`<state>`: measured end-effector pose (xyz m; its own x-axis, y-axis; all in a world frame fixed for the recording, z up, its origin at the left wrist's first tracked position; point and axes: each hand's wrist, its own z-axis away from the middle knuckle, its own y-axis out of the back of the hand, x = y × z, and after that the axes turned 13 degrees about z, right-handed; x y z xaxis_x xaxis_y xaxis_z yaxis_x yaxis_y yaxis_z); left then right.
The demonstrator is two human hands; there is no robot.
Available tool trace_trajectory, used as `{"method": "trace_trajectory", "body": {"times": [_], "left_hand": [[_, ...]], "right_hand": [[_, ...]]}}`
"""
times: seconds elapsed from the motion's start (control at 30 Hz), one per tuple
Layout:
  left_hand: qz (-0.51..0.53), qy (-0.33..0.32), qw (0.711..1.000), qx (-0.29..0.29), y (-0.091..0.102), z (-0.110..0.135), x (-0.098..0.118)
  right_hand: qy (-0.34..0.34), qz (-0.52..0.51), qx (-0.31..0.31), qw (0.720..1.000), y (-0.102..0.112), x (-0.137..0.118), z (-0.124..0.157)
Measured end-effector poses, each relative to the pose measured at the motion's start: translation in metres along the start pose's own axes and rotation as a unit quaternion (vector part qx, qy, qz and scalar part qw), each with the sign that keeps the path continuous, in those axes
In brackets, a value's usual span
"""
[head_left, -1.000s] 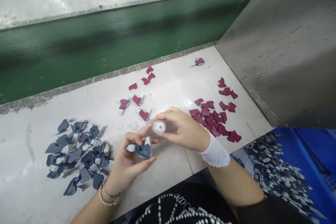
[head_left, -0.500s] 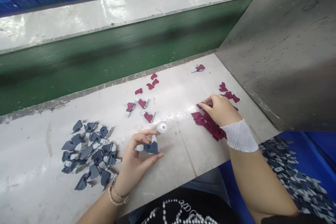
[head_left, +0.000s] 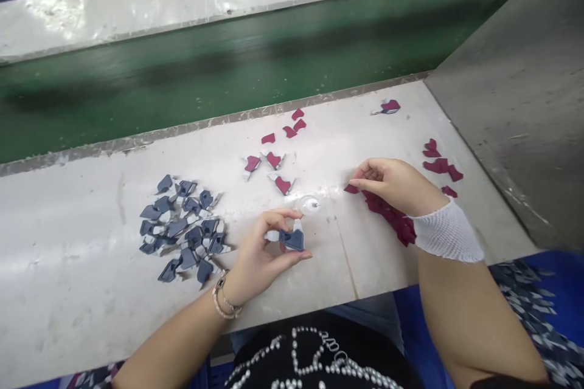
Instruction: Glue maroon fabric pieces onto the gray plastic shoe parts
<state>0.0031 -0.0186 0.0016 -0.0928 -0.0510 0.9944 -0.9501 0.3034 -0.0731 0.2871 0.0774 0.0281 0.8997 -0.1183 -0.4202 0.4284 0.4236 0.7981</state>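
My left hand (head_left: pixel 267 249) holds a dark blue-grey plastic part (head_left: pixel 292 239) with pale tabs between thumb and fingers. Just beyond it stands a small clear-and-white round thing (head_left: pixel 311 204) with a tiny dark tip. My right hand (head_left: pixel 387 185) is closed in a pinch on a flat maroon piece (head_left: pixel 351 189). Under that hand lies a heap of maroon pieces (head_left: pixel 401 226), partly hidden by the fingers and wrist. Left of my left hand is a pile of blue-grey parts (head_left: pixel 194 235) with pale tabs.
Several loose maroon pieces (head_left: pixel 289 132) and blue-grey parts topped with maroon (head_left: pixel 283 185) lie farther back on the white table (head_left: pixel 91 292). One such part (head_left: pixel 390 106) sits at the back right. A metal panel (head_left: pixel 524 134) bounds the right. Below it, a blue bin (head_left: pixel 566 292) holds many parts.
The view has shifted, so the table's things appear farther right or higher. My right hand has drawn the pinched maroon piece slightly left off the heap. My left hand keeps its part.
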Motion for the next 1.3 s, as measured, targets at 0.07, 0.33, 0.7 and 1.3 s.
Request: {"method": "trace_trajectory", "body": {"times": [0.07, 0.33, 0.7, 1.3], "left_hand": [[0.013, 0.006, 1.0, 0.0, 0.0, 0.0, 0.0], [0.029, 0.005, 1.0, 0.009, -0.003, 0.001, 0.003], [0.024, -0.044, 0.999, 0.013, -0.005, 0.001, 0.001], [-0.067, -0.123, 0.99, 0.02, -0.007, 0.0, -0.005]], "right_hand": [[0.019, 0.005, 0.01, 1.0, -0.003, 0.0, 0.001], [-0.002, 0.059, 0.092, 0.994, -0.038, -0.014, 0.012], [0.099, -0.073, 0.055, 0.991, -0.022, -0.038, 0.081], [0.072, -0.186, -0.014, 0.98, -0.038, -0.065, 0.087]]}}
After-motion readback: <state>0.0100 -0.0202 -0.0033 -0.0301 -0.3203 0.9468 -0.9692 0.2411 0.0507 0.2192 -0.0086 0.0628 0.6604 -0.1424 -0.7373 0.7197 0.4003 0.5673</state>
